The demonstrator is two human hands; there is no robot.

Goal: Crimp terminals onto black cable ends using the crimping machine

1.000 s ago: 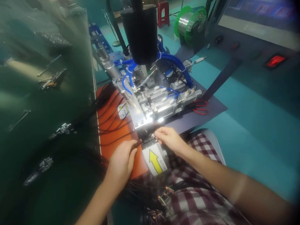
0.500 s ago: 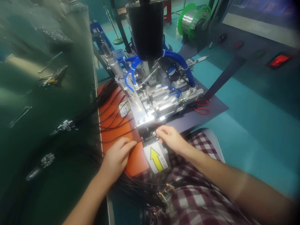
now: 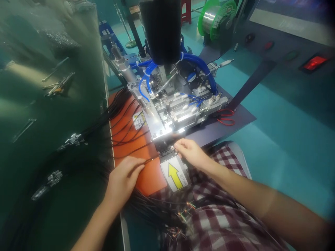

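My left hand (image 3: 123, 179) pinches a thin black cable (image 3: 149, 160) above the orange plate (image 3: 150, 177). From those fingers the cable stretches right to a small dark holder (image 3: 165, 156) at the machine's front. There my right hand (image 3: 193, 154) has its thumb and forefinger closed on a small shiny connector (image 3: 172, 148), which looks like the cable's end; the fingertips partly cover it. Just in front of the holder sits a white label with a yellow arrow (image 3: 176, 174). The metal machine (image 3: 180, 111) with blue air tubes stands right behind my hands.
More black cables (image 3: 123, 104) lie across the orange plate from the dark green table (image 3: 78, 209). Bundles with metal connectors (image 3: 54, 177) rest on that table. Cables with bare coloured wires (image 3: 186, 211) hang by my lap. A green wire spool (image 3: 211, 19) and a control panel (image 3: 285, 45) stand behind.
My left hand has drawn back to the left along the cable, so more of it shows between the hands. My right hand has stayed at the holder.
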